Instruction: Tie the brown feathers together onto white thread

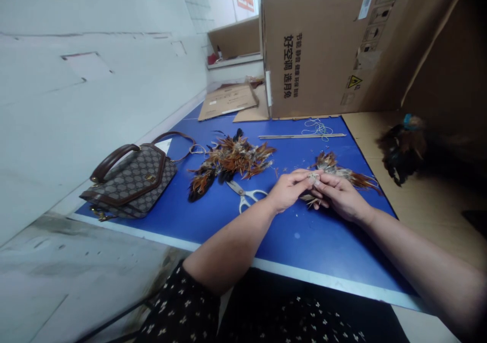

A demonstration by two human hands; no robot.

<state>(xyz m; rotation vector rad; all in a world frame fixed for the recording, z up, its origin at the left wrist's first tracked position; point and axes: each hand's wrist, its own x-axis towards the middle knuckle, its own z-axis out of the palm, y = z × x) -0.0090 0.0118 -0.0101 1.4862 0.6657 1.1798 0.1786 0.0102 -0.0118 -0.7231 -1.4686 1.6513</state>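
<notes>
My left hand [291,190] and my right hand [342,196] meet over the right part of the blue table, fingers pinched together around the pale ends of a small bunch of feathers [312,199]. Some of that bunch pokes out below my fingers; the rest is hidden by them. Just behind my hands lies a small pile of brown and grey feathers [331,166]. A pair of scissors [245,197] with pale handles rests left of my left hand, blades partly spread. Beyond it spreads a larger heap of orange-brown and black feathers [238,155].
A patterned handbag [131,180] with brown trim stands at the table's left. Thin sticks [300,136] and tangled string [318,128] lie at the back of the blue table [228,236]. A large cardboard box [323,54] rises behind. Dark feathers [403,150] sit on cardboard at right.
</notes>
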